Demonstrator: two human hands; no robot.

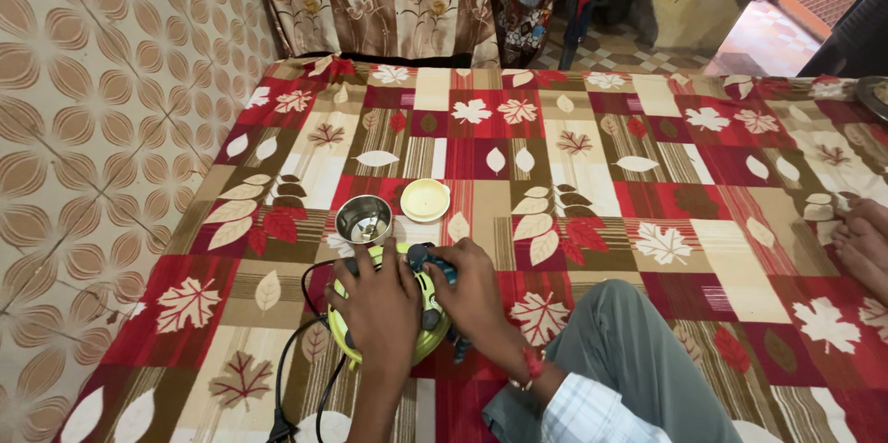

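A yellow-green mixer base (pixel 427 339) with a black power cord (pixel 282 378) rests on a patchwork leaf-print bedsheet (pixel 592 175). My left hand (pixel 381 306) lies flat on top of the base. My right hand (pixel 474 290) grips a tool with a blue-black handle (pixel 433 261) against the base's top. A small steel jar (pixel 363 219) stands open just beyond the base. A pale yellow round lid (pixel 425 199) lies to the right of the jar.
My knee in grey trousers (pixel 638 350) sits to the right of the base. A bare foot (pixel 862 244) rests at the right edge. A tiled wall (pixel 102 110) runs along the left. Another covered bed (pixel 388 4) stands behind.
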